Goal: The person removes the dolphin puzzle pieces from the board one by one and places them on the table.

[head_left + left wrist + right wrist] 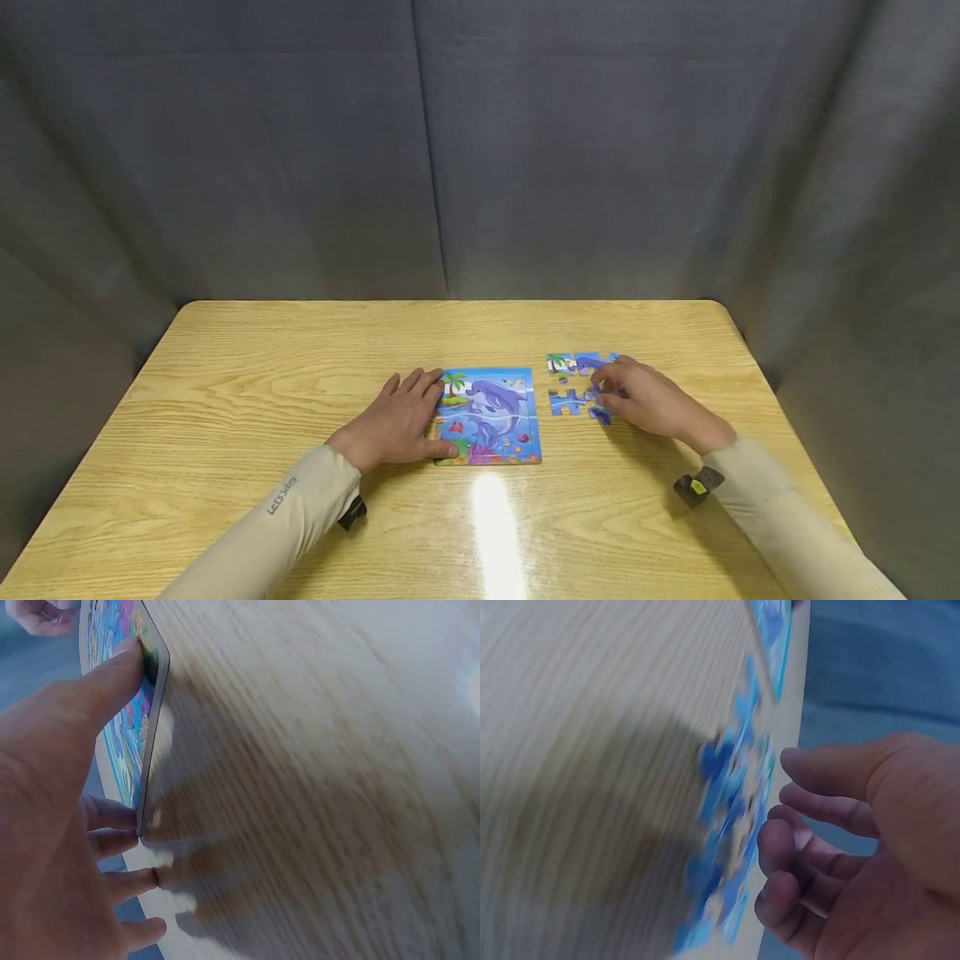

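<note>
A square dolphin jigsaw puzzle [491, 417] lies flat, its picture whole apart from the part under my hand. My left hand [401, 421] rests at its left side. The thumb [112, 682] lies over the near left corner, while the other fingers reach along the left edge onto the table. To the right, several loose puzzle pieces [564, 402] lie partly joined in a loose patch with gaps. My right hand [648, 396] is above their right side with fingers bent. In the right wrist view nothing shows between its fingers; the pieces [724, 825] there are blurred.
All of this is on a pale wooden table [262, 367] with rounded far corners. Grey curtains [300, 167] hang behind it and along both sides. A bright light reflection lies on the wood in front of the puzzle.
</note>
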A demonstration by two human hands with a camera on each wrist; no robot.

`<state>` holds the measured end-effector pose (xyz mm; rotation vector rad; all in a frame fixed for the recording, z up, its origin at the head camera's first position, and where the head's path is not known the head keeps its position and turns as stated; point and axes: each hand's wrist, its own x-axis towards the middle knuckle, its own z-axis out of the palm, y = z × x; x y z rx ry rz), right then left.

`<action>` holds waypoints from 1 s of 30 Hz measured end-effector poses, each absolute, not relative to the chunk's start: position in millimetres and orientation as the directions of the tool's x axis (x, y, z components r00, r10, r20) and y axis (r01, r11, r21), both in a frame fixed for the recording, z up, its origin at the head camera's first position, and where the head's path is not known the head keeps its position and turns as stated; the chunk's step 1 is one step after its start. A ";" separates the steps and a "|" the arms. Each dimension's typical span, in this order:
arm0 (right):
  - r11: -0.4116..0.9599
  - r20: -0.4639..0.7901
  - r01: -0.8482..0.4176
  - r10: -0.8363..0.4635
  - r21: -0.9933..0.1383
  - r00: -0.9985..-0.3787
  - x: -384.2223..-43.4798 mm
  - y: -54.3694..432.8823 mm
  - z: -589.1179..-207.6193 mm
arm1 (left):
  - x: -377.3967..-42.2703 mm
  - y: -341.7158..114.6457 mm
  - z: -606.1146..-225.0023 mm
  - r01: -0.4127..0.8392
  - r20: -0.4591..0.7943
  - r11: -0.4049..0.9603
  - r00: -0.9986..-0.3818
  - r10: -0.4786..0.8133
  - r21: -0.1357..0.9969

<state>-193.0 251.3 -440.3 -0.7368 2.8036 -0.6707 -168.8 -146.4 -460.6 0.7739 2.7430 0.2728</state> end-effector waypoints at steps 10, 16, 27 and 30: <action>0.720 -0.054 -0.537 -0.618 -0.439 -0.784 -194.8 189.1 -442.3 | -168.9 -147.9 -456.0 0.489 -0.221 0.835 -0.811 0.542 0.253; 0.663 -0.089 -0.593 -0.698 -0.457 -0.710 -191.5 149.0 -449.3 | -169.5 -147.3 -456.7 0.493 -0.221 0.831 -0.807 0.548 0.259; 0.630 -0.124 -0.646 -0.751 -0.431 -0.649 -188.7 99.0 -452.8 | -170.4 -147.3 -457.0 0.497 -0.233 0.830 -0.801 0.551 0.254; 0.643 -0.143 -0.628 -0.740 -0.438 -0.657 -185.7 90.5 -452.0 | -169.8 -148.5 -457.2 0.494 -0.239 0.831 -0.801 0.550 0.257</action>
